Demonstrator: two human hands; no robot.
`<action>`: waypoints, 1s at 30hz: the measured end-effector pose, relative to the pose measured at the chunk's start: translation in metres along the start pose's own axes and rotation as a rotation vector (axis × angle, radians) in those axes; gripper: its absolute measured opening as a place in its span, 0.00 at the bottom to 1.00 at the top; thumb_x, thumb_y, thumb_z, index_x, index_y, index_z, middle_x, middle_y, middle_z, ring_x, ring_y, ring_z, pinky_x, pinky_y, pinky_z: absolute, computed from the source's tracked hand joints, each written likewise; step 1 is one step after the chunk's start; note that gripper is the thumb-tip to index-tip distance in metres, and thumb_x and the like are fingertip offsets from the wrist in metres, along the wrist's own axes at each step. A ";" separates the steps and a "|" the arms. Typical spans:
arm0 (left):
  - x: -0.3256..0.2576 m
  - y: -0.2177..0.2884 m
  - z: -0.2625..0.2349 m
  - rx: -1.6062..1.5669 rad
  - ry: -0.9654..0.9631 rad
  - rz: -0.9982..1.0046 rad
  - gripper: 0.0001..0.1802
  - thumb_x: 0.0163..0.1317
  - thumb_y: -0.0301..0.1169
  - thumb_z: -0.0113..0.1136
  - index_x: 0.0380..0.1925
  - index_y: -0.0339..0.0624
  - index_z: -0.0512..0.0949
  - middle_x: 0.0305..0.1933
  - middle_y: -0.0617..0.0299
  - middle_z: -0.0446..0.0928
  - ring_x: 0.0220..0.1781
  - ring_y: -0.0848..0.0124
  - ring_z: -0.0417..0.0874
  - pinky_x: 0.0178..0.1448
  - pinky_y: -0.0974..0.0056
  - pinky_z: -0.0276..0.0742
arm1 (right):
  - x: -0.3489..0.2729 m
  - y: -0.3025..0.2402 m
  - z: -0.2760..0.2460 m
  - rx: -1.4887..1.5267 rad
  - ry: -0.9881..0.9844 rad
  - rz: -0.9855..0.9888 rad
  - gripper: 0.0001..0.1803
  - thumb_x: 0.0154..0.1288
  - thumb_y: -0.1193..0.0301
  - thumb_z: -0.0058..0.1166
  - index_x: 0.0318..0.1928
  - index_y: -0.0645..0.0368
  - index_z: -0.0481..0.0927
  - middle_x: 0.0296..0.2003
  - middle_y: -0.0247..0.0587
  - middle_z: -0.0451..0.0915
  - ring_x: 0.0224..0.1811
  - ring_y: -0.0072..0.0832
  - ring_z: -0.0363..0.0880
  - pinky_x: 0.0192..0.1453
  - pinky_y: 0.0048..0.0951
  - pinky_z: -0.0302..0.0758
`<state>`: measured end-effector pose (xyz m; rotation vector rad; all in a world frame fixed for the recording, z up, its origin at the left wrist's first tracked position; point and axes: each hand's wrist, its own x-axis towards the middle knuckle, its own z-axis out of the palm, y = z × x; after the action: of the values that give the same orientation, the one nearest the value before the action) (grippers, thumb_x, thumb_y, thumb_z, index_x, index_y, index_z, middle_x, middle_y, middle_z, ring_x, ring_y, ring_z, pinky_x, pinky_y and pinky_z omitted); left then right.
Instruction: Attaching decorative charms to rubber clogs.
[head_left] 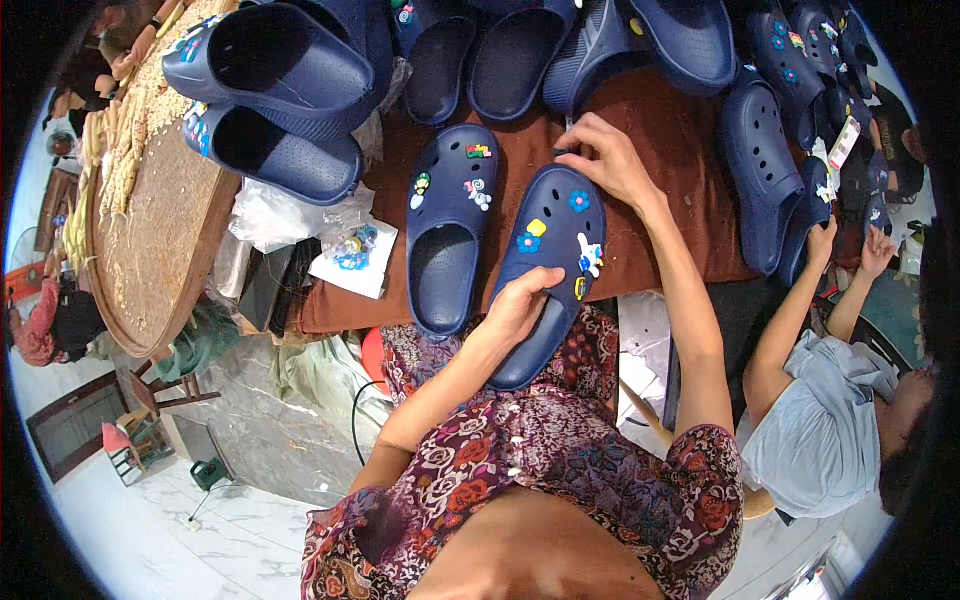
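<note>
My left grip (522,308) clasps the navy clog (556,262) at my twelve o'clock, best kept steady; toward its one o'clock, my right grip (610,165) looks narrow, whether pinching anything I cannot tell.

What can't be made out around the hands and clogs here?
Head view:
Rounded navy perforated clog: part of its opening, under the bare left hand.
What, if anything, the bare right hand pinches: hidden by its fingers.
Upper navy clog: cut off by the top edge.
Blue pieces at the flat white packet: shapes too small.
</note>
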<state>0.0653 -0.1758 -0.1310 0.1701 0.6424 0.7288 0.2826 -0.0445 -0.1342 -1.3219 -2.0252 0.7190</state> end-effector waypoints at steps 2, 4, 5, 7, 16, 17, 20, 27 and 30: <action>-0.001 0.001 0.001 -0.007 0.015 -0.008 0.22 0.61 0.26 0.60 0.55 0.31 0.74 0.49 0.52 0.82 0.51 0.61 0.83 0.60 0.56 0.77 | -0.011 -0.007 -0.004 0.084 0.126 0.061 0.08 0.59 0.74 0.66 0.38 0.60 0.83 0.39 0.38 0.80 0.39 0.29 0.82 0.41 0.29 0.77; -0.001 0.002 0.004 -0.011 0.003 -0.012 0.22 0.61 0.26 0.60 0.55 0.31 0.74 0.50 0.52 0.82 0.51 0.61 0.83 0.60 0.57 0.77 | -0.025 -0.009 -0.008 0.124 0.183 0.093 0.07 0.60 0.75 0.66 0.38 0.61 0.83 0.39 0.37 0.80 0.40 0.27 0.82 0.41 0.27 0.78; -0.001 0.003 0.005 -0.014 -0.008 -0.015 0.22 0.61 0.25 0.60 0.55 0.31 0.74 0.50 0.52 0.82 0.52 0.61 0.83 0.61 0.57 0.77 | -0.033 -0.010 -0.009 0.167 0.240 0.123 0.07 0.60 0.76 0.65 0.38 0.62 0.83 0.39 0.36 0.81 0.40 0.25 0.82 0.41 0.26 0.78; -0.001 0.002 0.002 -0.023 0.004 -0.029 0.22 0.61 0.25 0.60 0.56 0.31 0.74 0.51 0.52 0.81 0.52 0.61 0.83 0.61 0.57 0.77 | -0.050 -0.023 -0.010 0.201 0.251 0.189 0.07 0.61 0.77 0.65 0.39 0.63 0.82 0.40 0.35 0.82 0.40 0.23 0.82 0.41 0.24 0.79; -0.001 0.005 0.003 -0.001 -0.014 -0.012 0.23 0.60 0.25 0.59 0.56 0.32 0.73 0.52 0.54 0.80 0.53 0.63 0.82 0.60 0.58 0.77 | -0.103 -0.064 0.017 0.078 0.406 0.168 0.08 0.54 0.78 0.69 0.36 0.62 0.86 0.37 0.42 0.85 0.41 0.33 0.84 0.47 0.30 0.79; -0.001 0.005 0.003 0.000 -0.005 -0.026 0.22 0.60 0.25 0.59 0.55 0.33 0.74 0.51 0.54 0.80 0.52 0.63 0.82 0.60 0.58 0.77 | -0.105 -0.063 0.021 0.063 0.437 0.160 0.08 0.54 0.78 0.69 0.36 0.62 0.86 0.37 0.42 0.85 0.41 0.33 0.84 0.46 0.31 0.79; -0.001 0.004 0.003 -0.003 0.001 0.004 0.21 0.60 0.26 0.59 0.54 0.33 0.74 0.50 0.55 0.80 0.51 0.64 0.82 0.59 0.58 0.78 | -0.106 -0.067 0.027 0.008 0.499 0.122 0.08 0.54 0.78 0.69 0.36 0.61 0.86 0.37 0.42 0.85 0.40 0.34 0.84 0.45 0.31 0.79; -0.001 0.003 0.003 -0.002 0.003 -0.004 0.20 0.60 0.25 0.59 0.54 0.33 0.75 0.49 0.56 0.81 0.51 0.64 0.82 0.57 0.59 0.78 | -0.107 -0.067 0.031 -0.079 0.556 0.043 0.08 0.54 0.79 0.68 0.36 0.62 0.86 0.37 0.42 0.85 0.40 0.35 0.84 0.45 0.32 0.79; -0.001 0.003 0.002 -0.011 0.002 -0.004 0.20 0.60 0.25 0.59 0.54 0.33 0.75 0.49 0.55 0.81 0.51 0.64 0.83 0.57 0.59 0.78 | -0.107 -0.073 0.029 -0.055 0.516 0.054 0.07 0.55 0.78 0.67 0.37 0.62 0.87 0.37 0.42 0.85 0.40 0.35 0.84 0.45 0.31 0.79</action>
<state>0.0643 -0.1740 -0.1282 0.1580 0.6408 0.7290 0.2516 -0.1727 -0.1221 -1.4224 -1.6065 0.3000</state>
